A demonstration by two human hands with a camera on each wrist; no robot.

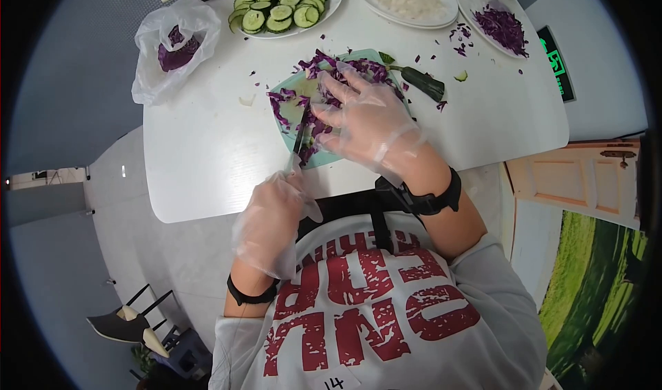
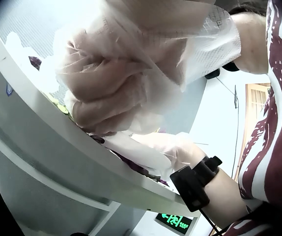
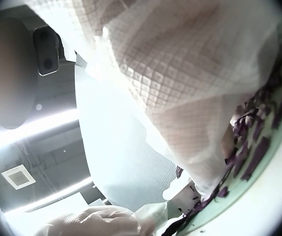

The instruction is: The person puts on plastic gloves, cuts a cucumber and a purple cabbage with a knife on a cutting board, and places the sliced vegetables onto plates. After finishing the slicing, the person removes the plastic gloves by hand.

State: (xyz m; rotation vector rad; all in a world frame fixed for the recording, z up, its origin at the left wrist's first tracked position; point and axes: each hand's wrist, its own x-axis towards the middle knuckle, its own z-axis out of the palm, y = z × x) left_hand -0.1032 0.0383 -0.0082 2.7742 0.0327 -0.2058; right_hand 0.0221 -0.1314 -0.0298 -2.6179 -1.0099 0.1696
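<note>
My left hand (image 1: pixel 272 211), in a clear plastic glove, grips the handle of a kitchen knife (image 1: pixel 301 131). In the left wrist view the fingers of this left hand (image 2: pixel 106 88) are curled. The dark blade points away from me over a pale green cutting board (image 1: pixel 321 158). Shredded purple cabbage (image 1: pixel 281 107) is scattered across the board. My right hand (image 1: pixel 376 124), gloved too, lies over the cabbage with its fingers spread, to the right of the blade. In the right wrist view its fingertips meet the cabbage shreds (image 3: pixel 244 157), and the glove hides part of the pile.
A cucumber end (image 1: pixel 422 83) lies at the board's right corner. Farther back stand a plate of cucumber slices (image 1: pixel 279 11), a plate of pale shreds (image 1: pixel 407 0) and one of purple cabbage (image 1: pixel 502 28). A plastic bag (image 1: pixel 148 80) with cabbage sits at back left.
</note>
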